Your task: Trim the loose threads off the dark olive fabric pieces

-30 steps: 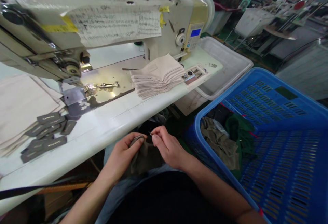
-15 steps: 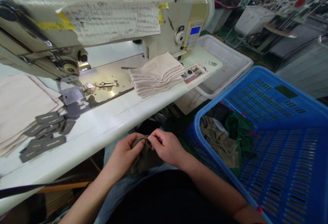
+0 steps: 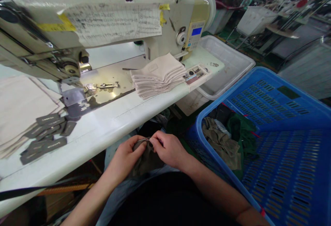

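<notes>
Over my lap, below the table edge, I hold a brownish-grey piece of fabric (image 3: 146, 158). My left hand (image 3: 129, 153) is closed, pinching its upper edge between thumb and fingers. My right hand (image 3: 168, 148) is closed just beside it, its fingertips meeting at the same edge; a thin light strip shows between the two hands. Whether the right fingers also grip a small tool is hidden. In front of me stands a sewing machine (image 3: 165, 48), its needle area (image 3: 90, 88) to the left. A folded stack of beige cloth pieces (image 3: 157, 76) lies on the table.
Dark grey labels (image 3: 49, 133) lie by beige fabric panels (image 3: 23, 105) at the left. A blue plastic basket (image 3: 279, 122) holding brown and green cloth stands at my right, close to my forearm. Behind it is a white tub (image 3: 227, 60). The white table edge (image 3: 103, 140) runs above my hands.
Almost nothing differs. Both hands stay at the fabric edge over my lap, with only a very slight shift of the fingers and cloth.
</notes>
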The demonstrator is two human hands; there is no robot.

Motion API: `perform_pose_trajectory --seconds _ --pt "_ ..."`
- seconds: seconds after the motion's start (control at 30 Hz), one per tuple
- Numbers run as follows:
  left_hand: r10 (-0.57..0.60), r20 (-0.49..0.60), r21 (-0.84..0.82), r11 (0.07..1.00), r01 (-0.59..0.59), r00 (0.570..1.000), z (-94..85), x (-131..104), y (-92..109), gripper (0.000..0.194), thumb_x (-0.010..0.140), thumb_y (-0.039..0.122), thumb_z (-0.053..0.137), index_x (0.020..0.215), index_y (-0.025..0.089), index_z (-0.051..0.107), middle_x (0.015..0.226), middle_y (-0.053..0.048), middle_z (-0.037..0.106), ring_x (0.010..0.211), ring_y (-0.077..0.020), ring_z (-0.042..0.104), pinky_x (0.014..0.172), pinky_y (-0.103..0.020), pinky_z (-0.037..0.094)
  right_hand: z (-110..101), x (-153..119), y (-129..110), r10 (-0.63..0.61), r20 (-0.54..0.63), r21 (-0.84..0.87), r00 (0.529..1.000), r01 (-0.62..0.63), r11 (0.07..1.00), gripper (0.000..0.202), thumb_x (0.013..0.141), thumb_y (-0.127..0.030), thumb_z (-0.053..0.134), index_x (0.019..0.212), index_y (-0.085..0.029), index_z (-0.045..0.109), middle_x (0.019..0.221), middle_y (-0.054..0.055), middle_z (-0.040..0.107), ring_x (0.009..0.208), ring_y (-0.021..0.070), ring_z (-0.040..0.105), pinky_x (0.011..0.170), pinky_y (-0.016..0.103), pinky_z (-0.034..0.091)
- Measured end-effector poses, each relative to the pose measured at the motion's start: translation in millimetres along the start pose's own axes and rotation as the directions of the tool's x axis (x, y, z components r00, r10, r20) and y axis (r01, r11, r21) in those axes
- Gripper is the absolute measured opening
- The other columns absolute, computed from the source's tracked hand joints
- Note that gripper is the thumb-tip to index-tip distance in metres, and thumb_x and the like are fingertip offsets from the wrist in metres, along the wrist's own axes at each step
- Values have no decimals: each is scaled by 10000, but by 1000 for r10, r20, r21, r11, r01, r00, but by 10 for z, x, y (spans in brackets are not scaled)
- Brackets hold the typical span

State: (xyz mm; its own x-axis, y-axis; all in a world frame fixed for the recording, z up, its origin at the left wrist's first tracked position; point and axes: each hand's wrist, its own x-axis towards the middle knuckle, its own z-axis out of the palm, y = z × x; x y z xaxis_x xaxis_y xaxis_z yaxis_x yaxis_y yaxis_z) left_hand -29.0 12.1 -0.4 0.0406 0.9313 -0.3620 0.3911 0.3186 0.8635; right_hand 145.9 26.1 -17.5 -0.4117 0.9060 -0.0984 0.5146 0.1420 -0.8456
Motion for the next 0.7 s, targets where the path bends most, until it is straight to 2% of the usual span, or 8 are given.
perform_pose_trajectory --seconds 0.17,0.23,0.4,0.5,0.7 --pt "44 -9 143 989 -42 999 -2 -2 0 261 757 474 603 782 241 718 744 -31 755 727 -255 675 672 -316 489 -10 -13 -17 5 -15 -87 1000 -6 996 176 981 -288 535 859 -217 641 723 1 667 678 165 617 631 261 363" --pt "60 12 230 971 -61 998 -8 -7 -15 262 779 470 573 811 247 709 781 -35 759 758 -267 684 694 -331 487 -15 -16 -29 7 -30 -73 1000 -9 997 172 966 -299 557 839 -215 638 738 5 673 679 165 616 636 265 368" --pt "114 51 432 893 -125 992 -18 -23 -60 285 833 453 488 873 250 684 883 -68 761 840 -289 695 742 -361 483 -24 20 -27 119 35 137 992 -122 983 327 978 -290 525 665 -204 569 612 -22 595 611 133 562 609 249 384" --pt "130 70 509 848 -147 989 -14 -24 -64 289 848 434 458 883 247 676 901 -85 756 852 -298 697 756 -374 483 1 65 22 210 93 240 973 -226 944 293 943 -271 582 660 -195 577 583 -36 579 593 116 538 583 232 385" --pt "131 125 576 797 -180 983 9 -26 -60 310 859 414 429 926 232 671 934 -116 754 881 -319 706 770 -390 497 64 121 118 370 214 398 904 -427 812 228 861 -215 697 668 -168 586 551 -58 560 536 87 504 555 213 376"
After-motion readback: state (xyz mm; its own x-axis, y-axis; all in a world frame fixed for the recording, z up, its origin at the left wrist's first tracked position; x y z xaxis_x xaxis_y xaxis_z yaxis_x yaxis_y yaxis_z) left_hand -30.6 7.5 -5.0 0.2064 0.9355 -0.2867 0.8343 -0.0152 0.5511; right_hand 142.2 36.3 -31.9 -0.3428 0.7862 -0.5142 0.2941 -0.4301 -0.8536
